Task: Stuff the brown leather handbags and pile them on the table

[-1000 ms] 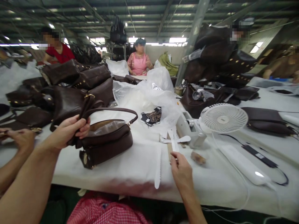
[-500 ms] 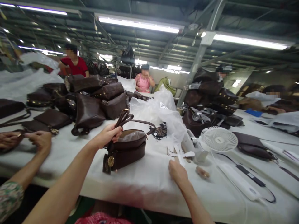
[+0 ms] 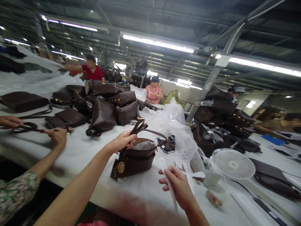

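My left hand (image 3: 124,141) is closed round the folded strap of a dark brown leather handbag (image 3: 138,163). The bag stands upright on the white-covered table, its top open and clear plastic showing inside. A black tag and a round gold charm (image 3: 120,167) hang at its left end. To the right of the bag, my right hand (image 3: 176,185) pinches a thin white plastic strip (image 3: 169,183) between thumb and fingers. More white strips (image 3: 195,174) lie just behind that hand. Black tags (image 3: 168,143) rest beyond the bag.
Brown bags (image 3: 103,113) are heaped at the back left, plastic sheeting (image 3: 181,125) behind centre. A white fan (image 3: 232,163) stands right, near a wooden-looking piece (image 3: 213,198). At left, a co-worker's hands (image 3: 57,137) hold a strap. Other people are across the table.
My right hand has lifted from the white strips and now holds one. My left hand keeps its grip on the strap. The view has swung left; the co-worker's hands have moved apart along a strap.
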A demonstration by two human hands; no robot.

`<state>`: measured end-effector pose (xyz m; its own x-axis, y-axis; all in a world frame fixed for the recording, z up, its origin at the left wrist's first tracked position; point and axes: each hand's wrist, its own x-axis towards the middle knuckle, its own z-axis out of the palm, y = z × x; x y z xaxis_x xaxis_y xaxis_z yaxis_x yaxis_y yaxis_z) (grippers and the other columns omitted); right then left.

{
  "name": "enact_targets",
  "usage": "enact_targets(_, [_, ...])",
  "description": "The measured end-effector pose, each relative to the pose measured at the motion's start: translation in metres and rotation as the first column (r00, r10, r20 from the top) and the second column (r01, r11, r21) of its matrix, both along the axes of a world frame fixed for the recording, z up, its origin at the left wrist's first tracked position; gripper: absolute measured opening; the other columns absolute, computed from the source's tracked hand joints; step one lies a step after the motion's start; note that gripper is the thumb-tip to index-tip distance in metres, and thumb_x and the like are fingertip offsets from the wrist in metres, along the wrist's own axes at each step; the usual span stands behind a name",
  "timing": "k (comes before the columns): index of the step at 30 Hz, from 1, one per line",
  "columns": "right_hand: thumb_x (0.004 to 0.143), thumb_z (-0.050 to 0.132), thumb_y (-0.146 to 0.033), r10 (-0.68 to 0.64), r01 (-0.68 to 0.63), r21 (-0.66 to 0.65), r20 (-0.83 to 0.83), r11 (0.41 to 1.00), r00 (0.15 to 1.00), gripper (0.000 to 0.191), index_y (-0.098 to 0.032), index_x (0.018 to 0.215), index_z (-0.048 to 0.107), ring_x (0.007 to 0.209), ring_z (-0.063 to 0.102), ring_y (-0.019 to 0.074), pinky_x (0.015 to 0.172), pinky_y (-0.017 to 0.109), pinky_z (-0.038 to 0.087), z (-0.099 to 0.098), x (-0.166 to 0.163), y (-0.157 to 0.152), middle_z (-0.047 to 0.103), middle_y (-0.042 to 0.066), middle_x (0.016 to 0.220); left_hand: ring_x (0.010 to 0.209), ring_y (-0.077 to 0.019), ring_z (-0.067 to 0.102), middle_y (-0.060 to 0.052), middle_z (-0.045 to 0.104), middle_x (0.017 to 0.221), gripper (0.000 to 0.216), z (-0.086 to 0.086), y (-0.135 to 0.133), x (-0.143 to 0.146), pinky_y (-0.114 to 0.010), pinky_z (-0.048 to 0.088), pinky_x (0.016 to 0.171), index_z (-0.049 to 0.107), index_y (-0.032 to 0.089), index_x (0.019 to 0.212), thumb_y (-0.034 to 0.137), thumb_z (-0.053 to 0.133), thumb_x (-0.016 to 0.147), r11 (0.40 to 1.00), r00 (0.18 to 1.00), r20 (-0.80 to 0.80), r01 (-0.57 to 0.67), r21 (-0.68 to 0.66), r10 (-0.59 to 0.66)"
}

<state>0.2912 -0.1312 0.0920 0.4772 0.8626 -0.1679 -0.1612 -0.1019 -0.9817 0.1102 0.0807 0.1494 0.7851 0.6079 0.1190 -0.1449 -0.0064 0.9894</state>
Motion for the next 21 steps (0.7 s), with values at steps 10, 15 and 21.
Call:
enact_targets(10, [0.063,0.072,-0.060,0.066,-0.084,0.124,0.145,0.989,0.987,0.047,-0.018,0.071,0.053,0.041,0.052,0.0086,0.032,0.017,0.037,0.026,-0.037,0.061,0.062,-0.001,0.060,0.041,-0.0035,0.028,0.010,0.039,0.054,0.027,-0.008,0.000,0.003,-0.017,0.026,0.039,0.049,0.016,0.086,0.039,0.060,0.077,0.999,0.996,0.079,0.028,0.022,-0.029])
enact_targets(15, [0.068,0.065,-0.053,-0.013,-0.030,0.157,0.268,0.987,0.963,0.038,-0.016,0.079,0.059,0.039,0.050,0.0090,0.031,0.018,0.033,0.043,-0.054,0.113,0.061,-0.001,0.059,0.043,-0.0064,0.030,0.009,0.038,0.054,0.024,-0.011,-0.004,0.003,-0.019,0.026,0.041,0.055,0.014,0.098,0.032,0.053,0.083,0.986,0.998,0.044,0.026,0.166,-0.034])
enact_targets(21, [0.061,0.059,-0.030,0.061,-0.090,0.271,0.114,0.958,0.992,0.015,-0.018,0.070,0.061,0.040,0.034,0.0060,0.036,0.017,0.024,0.050,-0.062,0.137,0.043,-0.008,0.045,0.068,-0.0145,0.054,0.001,0.059,0.074,0.039,0.003,-0.006,0.002,-0.023,0.044,0.063,0.059,0.020,0.122,0.019,0.048,0.085,0.863,0.999,-0.034,-0.005,0.506,0.025])
